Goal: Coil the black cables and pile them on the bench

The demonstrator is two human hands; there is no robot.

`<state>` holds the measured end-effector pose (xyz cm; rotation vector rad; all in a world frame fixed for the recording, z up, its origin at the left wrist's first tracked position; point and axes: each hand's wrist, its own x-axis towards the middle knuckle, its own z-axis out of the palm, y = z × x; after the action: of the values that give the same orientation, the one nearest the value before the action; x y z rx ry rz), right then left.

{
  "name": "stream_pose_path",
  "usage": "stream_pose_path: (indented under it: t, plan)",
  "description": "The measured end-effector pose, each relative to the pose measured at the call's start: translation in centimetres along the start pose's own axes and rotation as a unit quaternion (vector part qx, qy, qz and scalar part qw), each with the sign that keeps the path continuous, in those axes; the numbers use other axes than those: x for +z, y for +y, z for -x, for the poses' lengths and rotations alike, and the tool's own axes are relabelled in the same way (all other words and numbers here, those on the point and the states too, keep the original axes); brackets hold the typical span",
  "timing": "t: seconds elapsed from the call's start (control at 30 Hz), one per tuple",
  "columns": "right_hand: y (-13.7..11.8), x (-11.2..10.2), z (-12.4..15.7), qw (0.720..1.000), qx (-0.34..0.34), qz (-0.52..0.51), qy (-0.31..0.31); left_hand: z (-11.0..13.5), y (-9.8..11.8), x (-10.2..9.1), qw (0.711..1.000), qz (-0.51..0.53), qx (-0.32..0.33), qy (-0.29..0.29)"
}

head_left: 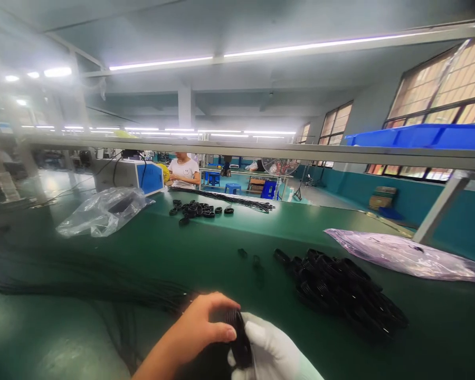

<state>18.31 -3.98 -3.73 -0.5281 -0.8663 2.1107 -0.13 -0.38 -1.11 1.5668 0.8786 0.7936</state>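
Note:
A small coil of black cable (240,340) is held between both hands at the bottom middle of the view. My left hand (196,327), bare, pinches its upper left side between thumb and fingers. On the other side my right hand (273,345), in a white glove, is closed around the coil. Long loose black cables (142,295) lie on the green table to the left, passing behind my left hand. A heap of black cable coils (340,285) rests to the right of my hands.
Farther back on the green table (285,227) lie more small coils (198,209) and a bundle of straight cables (237,199). A clear plastic bag (106,211) is at left, a plastic-wrapped pack (399,253) at right. A blue bin (419,136) sits on the rail. Beyond sits a person (184,171).

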Motion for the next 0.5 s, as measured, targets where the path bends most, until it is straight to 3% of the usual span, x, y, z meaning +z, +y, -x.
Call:
stream_pose_path:
  t: [0.17,0.27,0.37,0.4,0.43,0.47,0.5]
  plan:
    - [-0.1,-0.1,-0.2,0.997,-0.023,0.075,0.014,-0.3,0.1,0.9,0.994,-0.089,-0.005,0.062]
    - [-0.1,1.0,0.2,0.984,-0.037,0.159,0.071,-0.3,-0.7,0.9,0.994,-0.095,0.009,0.058]
    - [-1.6,2.1,1.1,0.961,-0.035,0.236,0.144,-0.1,-2.5,-0.3,0.995,-0.081,0.020,0.053]
    - [-2.7,2.0,1.4,0.935,-0.031,0.295,0.195,-0.2,-3.4,-1.0,0.994,-0.089,0.006,0.067]
    - [-4.3,1.8,1.7,0.885,-0.034,0.379,0.268,-0.5,-4.2,-1.7,0.992,-0.097,-0.011,0.077]
    - [-6.1,1.3,2.0,0.808,-0.043,0.472,0.350,-0.9,-4.9,-2.2,0.991,-0.102,-0.026,0.086]
    - [-8.1,0.8,2.4,0.698,-0.065,0.570,0.428,-1.3,-5.5,-2.6,0.989,-0.109,-0.038,0.092]
